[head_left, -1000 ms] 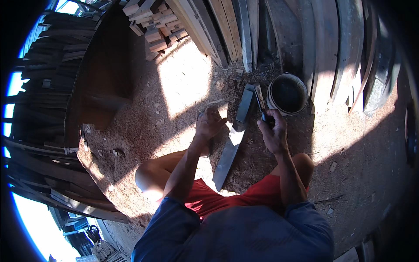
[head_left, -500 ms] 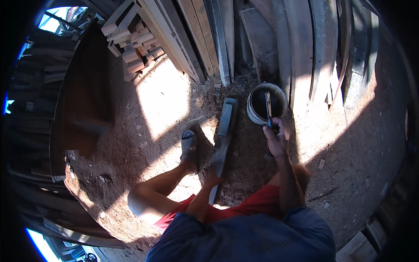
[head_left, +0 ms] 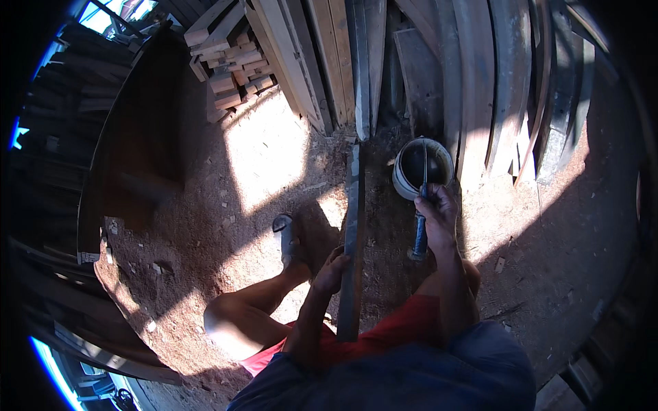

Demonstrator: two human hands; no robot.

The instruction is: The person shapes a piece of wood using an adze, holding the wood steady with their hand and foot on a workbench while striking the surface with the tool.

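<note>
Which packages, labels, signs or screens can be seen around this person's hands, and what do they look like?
No labels, signs or screens show.
Only container: a round bucket, pale rim, dark inside, on the dirt beyond the right hand.
Right hand: grips a blue-handled tool reaching into the bucket.
Left hand: steadies a long narrow plank.

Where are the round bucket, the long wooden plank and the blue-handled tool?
Round grey bucket (head_left: 406,186): head view, on its near-left rim.
Long dark wooden plank (head_left: 353,205): head view, on its upper stretch.
Blue-handled tool (head_left: 419,238): head view, on the handle below the right hand (head_left: 436,214).
</note>
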